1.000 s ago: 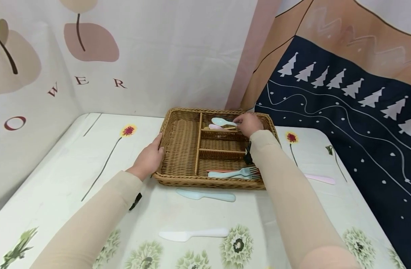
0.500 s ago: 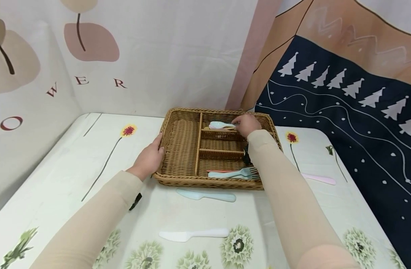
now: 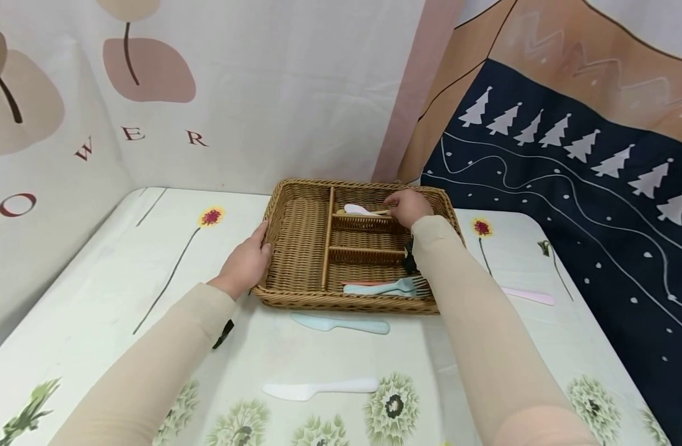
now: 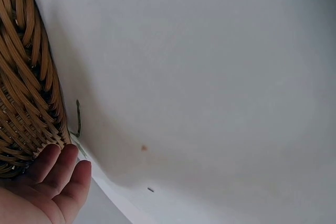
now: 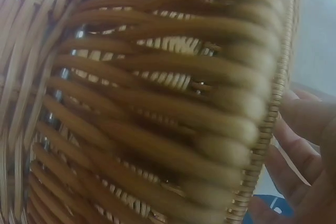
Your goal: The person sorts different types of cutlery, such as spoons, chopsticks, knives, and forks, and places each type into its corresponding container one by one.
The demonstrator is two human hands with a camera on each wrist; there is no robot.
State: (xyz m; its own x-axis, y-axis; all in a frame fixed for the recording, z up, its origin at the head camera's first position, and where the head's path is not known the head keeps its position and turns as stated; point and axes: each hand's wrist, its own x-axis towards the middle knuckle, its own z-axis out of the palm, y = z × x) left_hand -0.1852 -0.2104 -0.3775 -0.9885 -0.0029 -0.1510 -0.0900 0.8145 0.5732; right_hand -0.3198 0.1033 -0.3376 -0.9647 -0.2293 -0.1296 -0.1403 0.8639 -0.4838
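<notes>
A brown wicker cutlery basket [image 3: 298, 300] sits on the table, divided into several compartments. My left hand [image 3: 243, 263] touches its left outer wall, fingers fairly straight in the left wrist view. Over the back right compartment is my right hand [image 3: 412, 209], fingers bent downward. A pale spoon [image 3: 356, 209] lies at that compartment's divider, its handle running toward the right fingers, above a yellow handle. The right wrist view shows the curled fingers beyond the wicker rim, and I cannot tell whether they still pinch a spoon. Light blue forks [image 3: 382, 287] lie in the front right compartment.
A light blue knife [image 3: 341, 323] and a white knife [image 3: 321, 388] lie on the flowered tablecloth in front of the basket. To the right lies a pink handle [image 3: 530, 295], partly behind the right sleeve. A white curtain and a dark blue cloth hang behind.
The light blue spoon in my right hand went down and left onto the spoons in the back compartment; now a single pale bowl shows. My left hand has stayed at the basket.
</notes>
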